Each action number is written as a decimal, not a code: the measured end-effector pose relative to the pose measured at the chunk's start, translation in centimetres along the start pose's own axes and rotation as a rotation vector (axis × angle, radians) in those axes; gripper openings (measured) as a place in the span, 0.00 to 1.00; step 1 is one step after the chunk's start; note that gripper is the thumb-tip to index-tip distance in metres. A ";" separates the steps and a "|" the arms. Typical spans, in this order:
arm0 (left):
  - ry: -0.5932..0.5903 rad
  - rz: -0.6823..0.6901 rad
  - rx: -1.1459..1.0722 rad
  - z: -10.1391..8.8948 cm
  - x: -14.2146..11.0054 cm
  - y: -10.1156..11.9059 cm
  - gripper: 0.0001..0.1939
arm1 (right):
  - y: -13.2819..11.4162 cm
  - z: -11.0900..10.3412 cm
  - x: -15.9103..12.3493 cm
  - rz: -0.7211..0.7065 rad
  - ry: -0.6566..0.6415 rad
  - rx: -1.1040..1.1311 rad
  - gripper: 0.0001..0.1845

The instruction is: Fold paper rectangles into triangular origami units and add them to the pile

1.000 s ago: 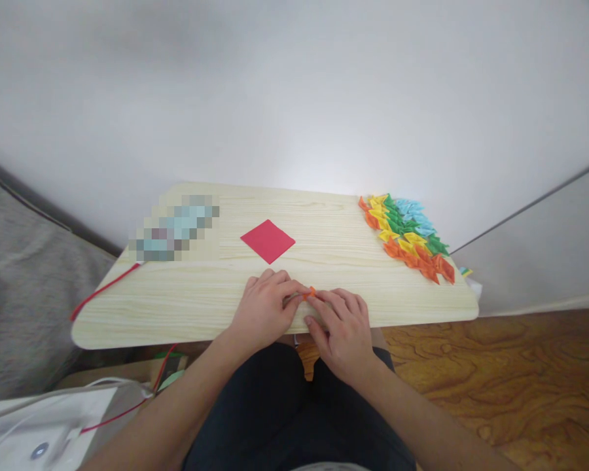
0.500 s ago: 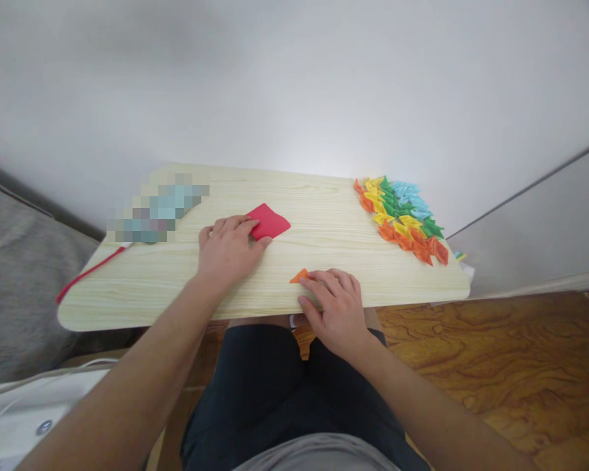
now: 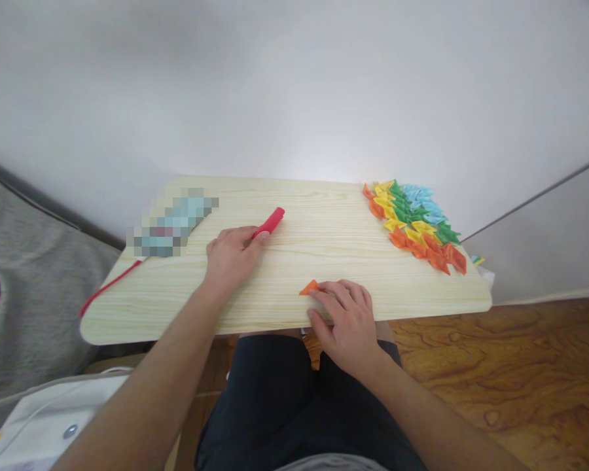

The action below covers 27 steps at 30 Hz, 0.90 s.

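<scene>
A red sheet of paper (image 3: pixel 273 221) is bent over into a narrow curled shape, lying towards the middle of the table. My left hand (image 3: pixel 234 254) is closed on its near left end, thumb on top and fingers partly hidden behind. Close to the table's front edge lies a small folded orange paper piece (image 3: pixel 308 288) with a pointed left tip. The fingertips of my right hand (image 3: pixel 346 317) hold down its right end, while the thumb is bent just below, apart from the piece.
Several folded paper pieces (image 3: pixel 417 226) in orange, yellow, green and light blue lie in rows on the right of the pale wooden table (image 3: pixel 324 209). A blurred light-blue item (image 3: pixel 177 222) with a red cord (image 3: pixel 110 284) lies at the left. A white wall (image 3: pixel 294 91) stands behind.
The red paper lay flat and wide before; now it is bent over into a narrow curl in my left hand. My right hand still holds the orange piece. The whole view has shifted slightly.
</scene>
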<state>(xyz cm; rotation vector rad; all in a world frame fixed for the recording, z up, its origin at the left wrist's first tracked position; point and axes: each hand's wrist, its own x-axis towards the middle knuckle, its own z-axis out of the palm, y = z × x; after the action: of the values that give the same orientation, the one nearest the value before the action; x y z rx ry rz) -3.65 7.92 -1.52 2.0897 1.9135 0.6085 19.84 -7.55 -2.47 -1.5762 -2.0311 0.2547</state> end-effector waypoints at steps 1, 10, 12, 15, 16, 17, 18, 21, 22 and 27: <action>-0.006 0.002 -0.005 0.0 0.0 -0.1 0.25 | 0.0 0.0 0.0 0.003 0.005 0.003 0.15; -0.034 0.024 0.011 0.1 0.2 -0.6 0.25 | 0.0 0.1 0.0 0.003 0.010 0.023 0.16; -0.025 0.034 0.021 0.2 0.2 -0.6 0.25 | -0.1 0.1 0.0 0.007 0.011 0.025 0.16; -0.003 0.051 0.036 0.4 -0.3 -0.2 0.23 | -0.2 0.0 0.1 0.010 0.016 0.023 0.16; 0.005 0.058 0.040 0.4 -0.5 0.0 0.23 | -0.3 0.0 0.1 0.009 0.018 0.023 0.15; 0.014 0.066 0.043 0.4 -0.8 0.2 0.22 | -0.4 -0.1 0.1 0.009 0.020 0.021 0.15; 0.023 0.074 0.046 0.5 -1.1 0.4 0.22 | -0.5 -0.1 0.1 0.010 0.023 0.018 0.15; 0.045 0.098 0.050 0.5 -1.7 0.9 0.23 | -0.8 0.0 -0.1 0.014 0.028 0.003 0.15; 0.052 0.105 0.048 0.5 -1.9 1.0 0.23 | -0.8 0.1 -0.3 0.013 0.031 -0.002 0.15; 0.120 0.117 0.011 0.2 -3.1 1.4 0.23 | -0.5 0.6 -1.1 -0.035 0.062 -0.016 0.21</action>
<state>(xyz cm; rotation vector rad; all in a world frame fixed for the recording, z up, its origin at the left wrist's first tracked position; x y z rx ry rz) -2.48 4.69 -1.51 2.2310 1.8697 0.7658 19.25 -8.60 -3.04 -1.5377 -2.0166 0.1745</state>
